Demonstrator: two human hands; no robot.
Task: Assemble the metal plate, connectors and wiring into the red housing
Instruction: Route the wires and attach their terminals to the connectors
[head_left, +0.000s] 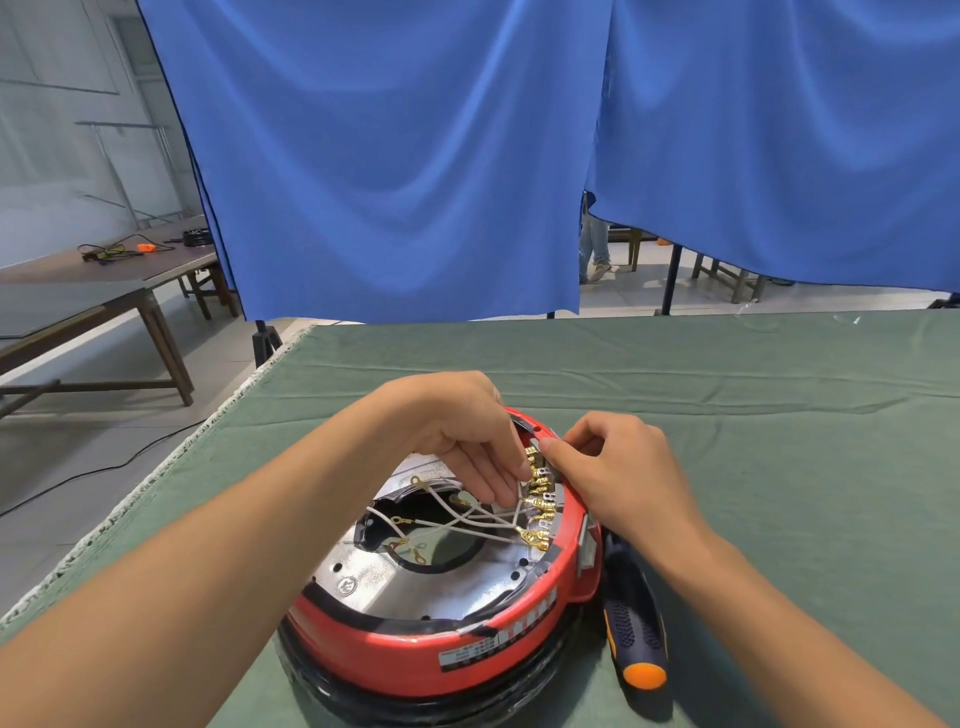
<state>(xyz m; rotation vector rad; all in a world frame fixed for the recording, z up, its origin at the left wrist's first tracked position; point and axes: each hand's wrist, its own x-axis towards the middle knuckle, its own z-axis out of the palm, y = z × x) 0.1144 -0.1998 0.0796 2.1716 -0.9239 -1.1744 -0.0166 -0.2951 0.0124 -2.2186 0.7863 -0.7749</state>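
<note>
A round red housing (415, 654) lies upside down on the green cloth, with a silver metal plate (395, 577) set inside it. White wires (467, 519) cross its open middle and end in a row of brass connectors (540, 504) along the right inner rim. My left hand (462, 431) reaches over the plate and its fingertips pinch one of the upper connectors. My right hand (618, 467) comes in from the right and pinches the grey terminal block (545, 446) at the top of that row.
A screwdriver with a dark blue handle and orange end (636, 623) lies right of the housing, partly under my right forearm. The green-clothed table (727, 395) stretches far and right. Blue curtains (415, 156) hang behind it. Wooden tables stand at the left.
</note>
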